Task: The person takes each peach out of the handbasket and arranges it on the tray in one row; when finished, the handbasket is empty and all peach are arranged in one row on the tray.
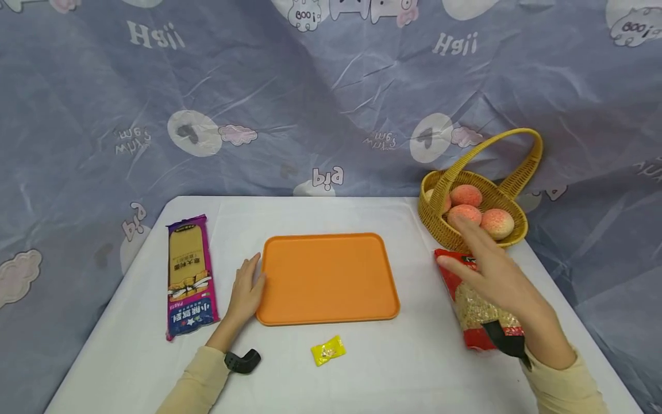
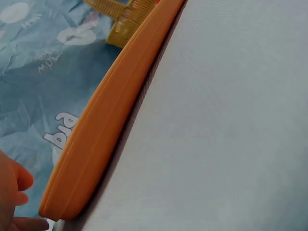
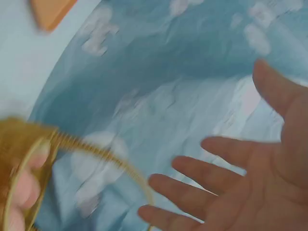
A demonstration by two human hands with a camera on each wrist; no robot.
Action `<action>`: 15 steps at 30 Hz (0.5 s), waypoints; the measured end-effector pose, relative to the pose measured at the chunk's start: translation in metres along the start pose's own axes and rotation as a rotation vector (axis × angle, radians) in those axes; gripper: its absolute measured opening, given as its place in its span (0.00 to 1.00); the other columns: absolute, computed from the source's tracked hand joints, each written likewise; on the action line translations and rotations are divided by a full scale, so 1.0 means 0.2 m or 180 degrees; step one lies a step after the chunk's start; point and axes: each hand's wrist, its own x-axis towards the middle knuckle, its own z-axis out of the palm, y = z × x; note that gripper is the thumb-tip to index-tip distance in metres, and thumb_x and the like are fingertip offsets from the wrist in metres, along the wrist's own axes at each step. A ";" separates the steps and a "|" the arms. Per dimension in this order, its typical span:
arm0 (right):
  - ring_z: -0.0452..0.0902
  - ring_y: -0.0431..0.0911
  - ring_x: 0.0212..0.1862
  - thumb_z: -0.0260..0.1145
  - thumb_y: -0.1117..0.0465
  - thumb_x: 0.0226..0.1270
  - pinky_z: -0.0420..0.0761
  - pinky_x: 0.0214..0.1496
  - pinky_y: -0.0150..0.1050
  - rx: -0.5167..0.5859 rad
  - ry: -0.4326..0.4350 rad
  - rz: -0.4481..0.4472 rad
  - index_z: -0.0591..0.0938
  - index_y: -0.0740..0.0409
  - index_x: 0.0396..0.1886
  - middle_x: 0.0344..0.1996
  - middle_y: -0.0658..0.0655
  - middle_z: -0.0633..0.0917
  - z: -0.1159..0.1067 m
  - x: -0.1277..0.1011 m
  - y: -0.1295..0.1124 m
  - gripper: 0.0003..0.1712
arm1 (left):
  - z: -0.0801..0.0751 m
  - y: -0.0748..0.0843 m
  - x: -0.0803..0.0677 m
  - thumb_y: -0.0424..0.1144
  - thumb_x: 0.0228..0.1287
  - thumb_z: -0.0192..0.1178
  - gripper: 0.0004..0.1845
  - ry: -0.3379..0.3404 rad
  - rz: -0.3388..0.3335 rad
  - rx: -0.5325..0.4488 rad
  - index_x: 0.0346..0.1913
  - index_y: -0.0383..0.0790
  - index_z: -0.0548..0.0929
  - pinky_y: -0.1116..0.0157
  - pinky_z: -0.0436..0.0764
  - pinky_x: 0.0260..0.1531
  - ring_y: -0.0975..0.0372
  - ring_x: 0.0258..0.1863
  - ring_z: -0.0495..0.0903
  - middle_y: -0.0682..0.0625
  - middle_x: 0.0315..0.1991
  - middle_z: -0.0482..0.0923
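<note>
An orange tray (image 1: 331,279) lies on the white table, its left edge beside my left hand (image 1: 247,292). The fingers of that hand are extended along the tray's edge; in the left wrist view the tray's side (image 2: 103,125) runs past the fingertips. My right hand (image 1: 488,276) hovers over a red bag of yellowish grains or noodles (image 1: 478,310), fingers spread and holding nothing. Just beyond it stands a yellow woven basket (image 1: 431,221) with several peaches (image 1: 497,223) inside. The right wrist view shows the open palm (image 3: 255,192) near the basket handle (image 3: 103,154).
A purple and blue pasta packet (image 1: 191,276) lies at the table's left side. A small yellow wrapped candy (image 1: 328,350) is in front of the tray. Behind the table hangs a grey-blue printed cloth (image 1: 289,103).
</note>
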 end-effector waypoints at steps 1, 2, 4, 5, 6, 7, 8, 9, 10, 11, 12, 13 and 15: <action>0.48 0.69 0.75 0.64 0.46 0.67 0.53 0.66 0.76 0.0059 0.0023 0.0073 0.48 0.49 0.80 0.77 0.65 0.53 -0.04 0.02 0.04 0.50 | 0.00 0.00 0.00 0.36 0.72 0.47 0.29 0.0021 -0.0008 -0.0021 0.74 0.35 0.59 0.42 0.39 0.76 0.40 0.76 0.46 0.34 0.74 0.58; 0.50 0.70 0.74 0.64 0.47 0.68 0.55 0.64 0.77 0.0099 0.0067 0.0116 0.49 0.50 0.80 0.76 0.67 0.54 -0.08 0.04 0.08 0.49 | 0.01 -0.01 0.00 0.35 0.72 0.47 0.29 0.0042 -0.0015 -0.0022 0.74 0.34 0.59 0.43 0.39 0.76 0.40 0.76 0.46 0.34 0.73 0.58; 0.52 0.72 0.72 0.63 0.48 0.69 0.57 0.63 0.77 0.0206 0.0154 0.0246 0.50 0.53 0.79 0.75 0.69 0.55 -0.14 0.09 0.18 0.47 | 0.01 -0.01 0.00 0.33 0.71 0.46 0.29 0.0069 -0.0040 -0.0023 0.73 0.33 0.60 0.44 0.38 0.77 0.41 0.77 0.46 0.33 0.73 0.59; 0.53 0.72 0.71 0.63 0.49 0.69 0.58 0.62 0.76 0.0250 0.0209 0.0306 0.50 0.53 0.79 0.75 0.70 0.55 -0.17 0.12 0.24 0.46 | 0.01 -0.01 0.00 0.33 0.71 0.46 0.29 0.0075 -0.0056 -0.0020 0.73 0.32 0.60 0.44 0.38 0.77 0.41 0.77 0.46 0.33 0.73 0.59; 0.53 0.73 0.71 0.62 0.49 0.70 0.59 0.61 0.76 0.0292 0.0252 0.0375 0.50 0.53 0.79 0.75 0.71 0.55 -0.19 0.14 0.29 0.46 | 0.02 -0.01 0.00 0.32 0.71 0.46 0.28 0.0083 -0.0070 -0.0012 0.73 0.31 0.61 0.44 0.38 0.77 0.41 0.77 0.47 0.32 0.73 0.59; 0.52 0.73 0.71 0.61 0.49 0.70 0.58 0.63 0.76 0.0380 0.0285 0.0446 0.50 0.54 0.79 0.75 0.71 0.54 -0.20 0.17 0.35 0.46 | 0.02 -0.01 0.00 0.32 0.71 0.46 0.28 0.0088 -0.0085 0.0003 0.73 0.30 0.61 0.45 0.38 0.77 0.42 0.77 0.47 0.32 0.72 0.59; 0.52 0.73 0.72 0.61 0.48 0.70 0.59 0.64 0.75 0.0473 0.0323 0.0521 0.49 0.53 0.79 0.75 0.71 0.53 -0.22 0.20 0.40 0.46 | 0.02 -0.01 0.00 0.32 0.71 0.47 0.28 0.0103 -0.0073 0.0027 0.72 0.29 0.62 0.44 0.39 0.77 0.41 0.76 0.48 0.31 0.72 0.60; 0.50 0.71 0.73 0.61 0.48 0.70 0.58 0.66 0.74 0.0569 0.0363 0.0616 0.49 0.53 0.79 0.76 0.70 0.51 -0.23 0.22 0.45 0.47 | 0.02 -0.01 0.00 0.32 0.70 0.47 0.28 0.0110 -0.0064 0.0044 0.71 0.28 0.62 0.44 0.39 0.77 0.41 0.76 0.48 0.31 0.72 0.60; 0.48 0.70 0.74 0.61 0.47 0.70 0.57 0.67 0.73 0.0653 0.0398 0.0701 0.48 0.52 0.80 0.77 0.68 0.50 -0.24 0.24 0.50 0.47 | 0.02 -0.01 0.00 0.31 0.70 0.47 0.27 0.0120 -0.0052 0.0069 0.71 0.28 0.63 0.44 0.40 0.76 0.40 0.76 0.49 0.31 0.71 0.61; 0.47 0.69 0.75 0.61 0.46 0.69 0.57 0.67 0.72 0.0720 0.0439 0.0779 0.47 0.51 0.80 0.77 0.67 0.49 -0.24 0.26 0.55 0.48 | 0.03 -0.01 0.00 0.30 0.69 0.48 0.27 0.0133 -0.0028 0.0089 0.70 0.28 0.64 0.43 0.40 0.76 0.40 0.76 0.50 0.31 0.71 0.62; 0.46 0.68 0.76 0.61 0.45 0.69 0.57 0.68 0.71 0.0799 0.0467 0.0872 0.46 0.49 0.80 0.78 0.66 0.47 -0.25 0.28 0.60 0.48 | 0.03 -0.01 0.00 0.30 0.69 0.48 0.26 0.0148 -0.0004 0.0113 0.69 0.27 0.65 0.43 0.41 0.76 0.40 0.75 0.51 0.30 0.70 0.63; 0.44 0.66 0.76 0.61 0.44 0.69 0.57 0.69 0.70 0.0890 0.0496 0.0953 0.46 0.47 0.80 0.79 0.63 0.46 -0.24 0.30 0.64 0.49 | 0.03 -0.01 0.00 0.29 0.69 0.48 0.26 0.0161 0.0020 0.0131 0.69 0.27 0.66 0.43 0.41 0.76 0.40 0.75 0.51 0.30 0.70 0.63; 0.43 0.63 0.77 0.61 0.44 0.68 0.57 0.71 0.68 0.0977 0.0572 0.1075 0.46 0.45 0.80 0.79 0.61 0.45 -0.23 0.33 0.73 0.49 | 0.03 -0.01 0.00 0.29 0.68 0.48 0.25 0.0177 0.0034 0.0133 0.68 0.27 0.68 0.42 0.41 0.76 0.40 0.75 0.53 0.30 0.69 0.64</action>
